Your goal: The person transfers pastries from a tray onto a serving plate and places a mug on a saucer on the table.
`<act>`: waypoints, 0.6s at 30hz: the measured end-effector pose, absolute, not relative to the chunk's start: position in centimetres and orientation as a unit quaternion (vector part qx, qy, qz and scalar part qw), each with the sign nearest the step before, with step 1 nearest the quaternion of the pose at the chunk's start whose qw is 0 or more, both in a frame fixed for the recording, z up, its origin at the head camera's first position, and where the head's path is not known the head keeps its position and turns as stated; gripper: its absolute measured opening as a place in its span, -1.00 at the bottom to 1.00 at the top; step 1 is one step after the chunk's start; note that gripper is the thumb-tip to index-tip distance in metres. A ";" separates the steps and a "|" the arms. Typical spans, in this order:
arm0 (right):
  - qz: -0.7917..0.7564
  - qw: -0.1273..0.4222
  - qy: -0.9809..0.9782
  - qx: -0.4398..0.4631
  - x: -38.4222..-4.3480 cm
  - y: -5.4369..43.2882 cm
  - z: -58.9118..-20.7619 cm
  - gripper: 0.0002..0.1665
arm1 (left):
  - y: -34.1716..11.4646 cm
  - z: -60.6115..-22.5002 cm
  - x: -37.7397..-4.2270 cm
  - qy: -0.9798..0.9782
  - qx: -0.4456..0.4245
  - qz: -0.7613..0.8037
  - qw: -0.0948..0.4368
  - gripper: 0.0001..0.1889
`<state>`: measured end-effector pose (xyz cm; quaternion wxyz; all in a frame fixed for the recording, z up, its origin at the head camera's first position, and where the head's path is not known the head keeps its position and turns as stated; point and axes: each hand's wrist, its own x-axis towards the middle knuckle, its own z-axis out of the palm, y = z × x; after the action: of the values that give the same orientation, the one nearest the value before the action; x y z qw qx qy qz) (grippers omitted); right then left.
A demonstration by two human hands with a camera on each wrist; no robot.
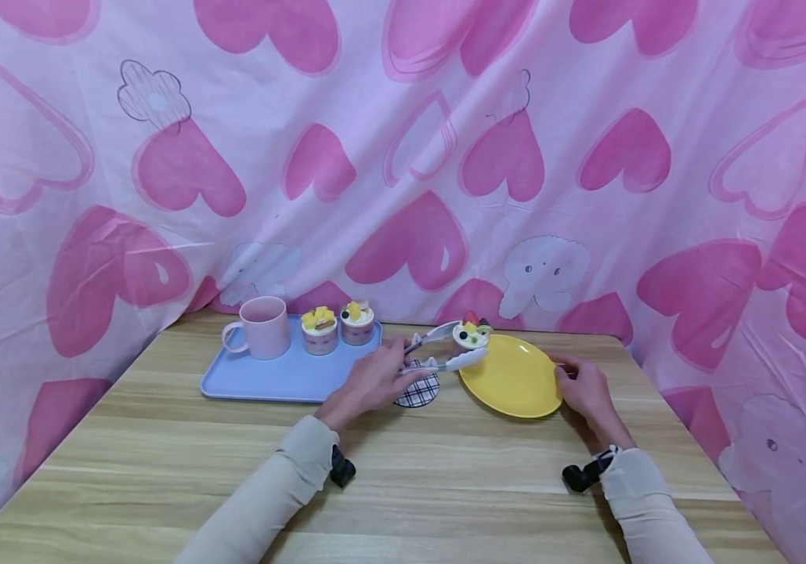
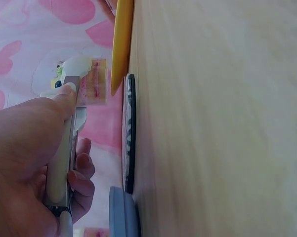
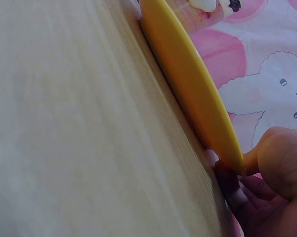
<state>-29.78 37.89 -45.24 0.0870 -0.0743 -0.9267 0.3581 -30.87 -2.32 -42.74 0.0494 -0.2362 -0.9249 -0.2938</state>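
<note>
My left hand [image 1: 373,380] grips a pair of tongs [image 1: 468,360] with pale tips. Between those tips is a small dessert cup [image 1: 471,338] topped with cream, a strawberry and other fruit. In the left wrist view the dessert cup [image 2: 98,81] is held up off the table, its layered side showing through the clear wall. It hangs at the left rim of a yellow plate [image 1: 515,384]. My right hand [image 1: 586,388] pinches the plate's right edge, thumb above and fingers below, as the right wrist view shows around the plate [image 3: 192,84].
On the left, a blue tray [image 1: 254,385] carries a pink mug [image 1: 266,329] and two more dessert cups, one with yellow fruit [image 1: 319,337] and one beside it [image 1: 357,325]. A checked round coaster [image 1: 420,392] lies between tray and plate. A heart-print curtain [image 1: 403,157] hangs behind the wooden table [image 1: 445,486].
</note>
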 end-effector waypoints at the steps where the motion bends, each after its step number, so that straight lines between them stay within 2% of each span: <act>1: 0.358 0.088 -0.927 -0.074 -29.8 37.9 -45.2 -0.52 | -2.2 -42.8 -30.9 -0.925 -0.236 -0.294 0.048 -0.38; 18: 0.363 0.087 -0.925 -0.069 -29.8 38.0 -45.3 -0.51 | -0.5 -43.2 -31.4 -0.925 -0.242 -0.290 0.047 -0.36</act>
<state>-29.81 37.98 -45.31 0.0874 -0.0693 -0.9251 0.3629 -31.43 -0.54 -43.19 0.0469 -0.2420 -0.9247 -0.2901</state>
